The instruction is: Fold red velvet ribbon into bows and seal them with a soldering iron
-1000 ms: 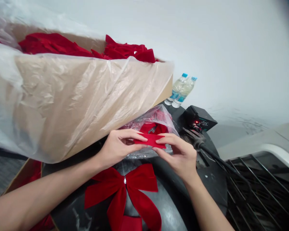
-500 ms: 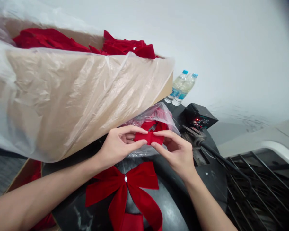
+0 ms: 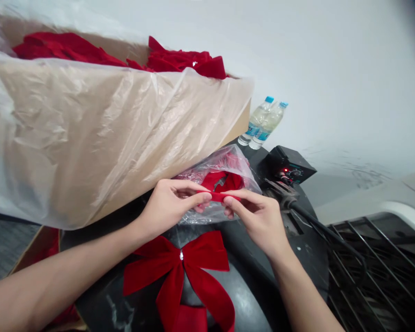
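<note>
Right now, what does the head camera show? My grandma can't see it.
A person's left hand and right hand pinch a red strip between them. Nearer, a red bow lies on a dark surface; behind are a plastic-covered box holding red fabric and two bottles.

Red strip point(image 3: 217, 197): cloth by appearance, matt; weave too small to resolve. Red bow point(image 3: 205, 250): velvet-like cloth, soft pile, slight sheen along the folds; centre tie point(image 3: 181, 254) silvery and shiny, metal or foil not distinguishable. Plastic bag point(image 3: 207, 218): clear, thin, crinkled, glossy highlights. Carton point(image 3: 242, 123): matt brown cardboard, draped in plastic film point(image 3: 90, 133), translucent, wrinkled, streaked with gloss. Bottles point(image 3: 271, 119): clear smooth plastic, shiny. Tabletop point(image 3: 249, 295): black, smooth, polished, pale marble-like veining. Control box point(image 3: 280, 159): dark, low sheen, metal or plastic unclear. Rack point(image 3: 376, 244): thin rods, metallic glint. Wall point(image 3: 332, 69): matt, mostly smooth, scuffed low down.
</note>
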Demonstrator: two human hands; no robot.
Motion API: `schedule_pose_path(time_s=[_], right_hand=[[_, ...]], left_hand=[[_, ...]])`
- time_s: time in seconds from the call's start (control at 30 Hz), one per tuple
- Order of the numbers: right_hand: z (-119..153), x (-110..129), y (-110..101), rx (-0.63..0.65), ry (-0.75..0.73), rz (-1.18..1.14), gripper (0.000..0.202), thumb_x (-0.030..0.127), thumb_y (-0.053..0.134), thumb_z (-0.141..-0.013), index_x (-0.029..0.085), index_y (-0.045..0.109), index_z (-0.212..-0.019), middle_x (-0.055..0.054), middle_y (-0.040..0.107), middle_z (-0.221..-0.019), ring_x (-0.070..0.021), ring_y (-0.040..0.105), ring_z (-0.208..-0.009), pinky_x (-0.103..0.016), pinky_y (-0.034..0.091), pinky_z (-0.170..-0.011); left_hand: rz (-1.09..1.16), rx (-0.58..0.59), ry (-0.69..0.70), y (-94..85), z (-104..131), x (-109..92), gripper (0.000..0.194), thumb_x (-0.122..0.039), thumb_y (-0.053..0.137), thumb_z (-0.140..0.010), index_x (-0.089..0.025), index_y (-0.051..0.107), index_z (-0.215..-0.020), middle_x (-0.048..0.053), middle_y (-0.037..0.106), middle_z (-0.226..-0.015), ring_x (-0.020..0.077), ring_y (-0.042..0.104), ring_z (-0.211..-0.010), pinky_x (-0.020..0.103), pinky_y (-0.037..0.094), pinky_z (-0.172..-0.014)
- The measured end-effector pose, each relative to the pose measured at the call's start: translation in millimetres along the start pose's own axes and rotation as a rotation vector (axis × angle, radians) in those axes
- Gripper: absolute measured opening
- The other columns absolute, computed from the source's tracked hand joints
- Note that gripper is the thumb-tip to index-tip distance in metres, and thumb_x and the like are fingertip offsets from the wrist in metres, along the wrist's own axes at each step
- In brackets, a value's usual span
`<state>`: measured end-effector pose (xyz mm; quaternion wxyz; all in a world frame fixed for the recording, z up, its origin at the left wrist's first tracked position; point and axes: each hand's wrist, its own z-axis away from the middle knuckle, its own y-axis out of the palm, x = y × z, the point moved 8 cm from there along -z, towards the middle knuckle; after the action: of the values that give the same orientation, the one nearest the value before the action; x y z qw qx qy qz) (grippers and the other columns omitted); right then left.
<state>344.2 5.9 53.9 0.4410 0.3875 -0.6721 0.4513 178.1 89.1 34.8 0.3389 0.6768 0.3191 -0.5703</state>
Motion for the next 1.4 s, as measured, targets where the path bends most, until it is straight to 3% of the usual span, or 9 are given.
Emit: schedule_pose_path(time_s=[0.23, 0.4, 0.53, 0.67, 0.87, 1.0, 1.1, 1.23, 1.4], right_hand=[[-1, -15, 3, 0.029, 0.147, -0.229, 0.026, 0.041, 0.085, -0.081, 0.016, 0.081, -0.089, -0.005, 0.075, -0.070, -0.0132, 0.066, -0.055, -0.023, 0.054, -0.049], [0, -15, 4, 0.038, 0.170, -0.172, 0.034, 0.047, 0.081, -0.084, 0.015, 0.079, -0.097, -0.003, 0.070, -0.061, -0.0123, 0.059, -0.043, -0.022, 0.047, -0.039], [-1, -2, 0, 0.042, -0.034, 0.002, 0.044, 0.033, 0.086, -0.080, 0.024, 0.073, -0.122, -0.001, 0.074, -0.080, -0.0147, 0.068, -0.065, -0.025, 0.059, -0.058], [1, 3, -3, 0.010, -0.129, 0.056, 0.029, 0.029, 0.081, -0.086, 0.025, 0.075, -0.114, 0.000, 0.075, -0.081, -0.0148, 0.071, -0.064, -0.026, 0.060, -0.061], [0, 5, -5, -0.035, -0.083, -0.003, 0.015, 0.036, 0.077, -0.090, 0.022, 0.077, -0.090, -0.003, 0.076, -0.070, -0.0177, 0.070, -0.057, -0.028, 0.060, -0.054], [-1, 6, 1, 0.016, -0.075, -0.015, 0.015, 0.037, 0.077, -0.089, 0.021, 0.075, -0.087, -0.003, 0.076, -0.074, -0.0171, 0.070, -0.061, -0.028, 0.061, -0.060], [-2, 3, 3, 0.009, -0.065, -0.059, 0.015, 0.036, 0.077, -0.090, 0.023, 0.072, -0.096, -0.002, 0.076, -0.078, -0.0172, 0.072, -0.064, -0.029, 0.062, -0.063], [1, 0, 6, 0.019, -0.091, -0.101, 0.038, 0.033, 0.079, -0.088, 0.029, 0.064, -0.123, -0.002, 0.078, -0.089, -0.0194, 0.076, -0.074, -0.032, 0.064, -0.070], [5, 11, 1, -0.013, -0.225, 0.154, 0.027, 0.030, 0.082, -0.086, 0.028, 0.078, -0.113, -0.005, 0.077, -0.109, -0.0216, 0.071, -0.095, -0.034, 0.059, -0.080]], left_hand=[[0.063, 0.044, -0.105, 2.8, -1, 7, 0.022, -0.028, 0.088, -0.077, -0.011, 0.081, -0.089, 0.009, 0.081, -0.077, 0.0222, 0.079, -0.072, 0.026, 0.066, -0.067], [0.067, 0.039, -0.130, 1.3, 0, 9, 0.026, -0.034, 0.087, -0.078, -0.012, 0.079, -0.089, 0.008, 0.080, -0.071, 0.0209, 0.077, -0.063, 0.027, 0.066, -0.062], [0.134, 0.064, -0.162, 2.2, 0, 11, 0.029, -0.038, 0.084, -0.082, -0.013, 0.074, -0.093, 0.004, 0.076, -0.063, 0.0196, 0.075, -0.055, 0.024, 0.063, -0.052], [0.183, 0.104, -0.201, 5.6, 0, 13, 0.030, -0.040, 0.082, -0.084, -0.013, 0.072, -0.094, 0.005, 0.077, -0.065, 0.0220, 0.076, -0.056, 0.024, 0.063, -0.050], [0.226, 0.202, -0.123, 13.1, 1, 7, 0.058, -0.021, 0.093, -0.071, -0.018, 0.073, -0.126, 0.009, 0.082, -0.105, 0.0266, 0.080, -0.100, 0.031, 0.068, -0.084], [0.207, 0.126, -0.106, 9.9, 0, 10, 0.028, -0.025, 0.089, -0.076, -0.012, 0.080, -0.099, 0.008, 0.082, -0.096, 0.0255, 0.080, -0.093, 0.035, 0.068, -0.086], [0.204, 0.063, -0.125, 6.9, -2, 11, 0.027, -0.029, 0.087, -0.079, -0.010, 0.078, -0.095, 0.009, 0.082, -0.100, 0.0242, 0.080, -0.090, 0.034, 0.068, -0.085], [0.167, 0.067, -0.138, 7.3, 0, 11, 0.037, -0.032, 0.084, -0.083, -0.013, 0.069, -0.111, 0.005, 0.079, -0.078, 0.0245, 0.081, -0.075, 0.030, 0.069, -0.069], [0.171, 0.154, -0.031, 11.8, 3, 4, 0.041, -0.027, 0.082, -0.086, -0.019, 0.072, -0.124, 0.003, 0.081, -0.086, 0.0218, 0.081, -0.081, 0.028, 0.068, -0.077]])
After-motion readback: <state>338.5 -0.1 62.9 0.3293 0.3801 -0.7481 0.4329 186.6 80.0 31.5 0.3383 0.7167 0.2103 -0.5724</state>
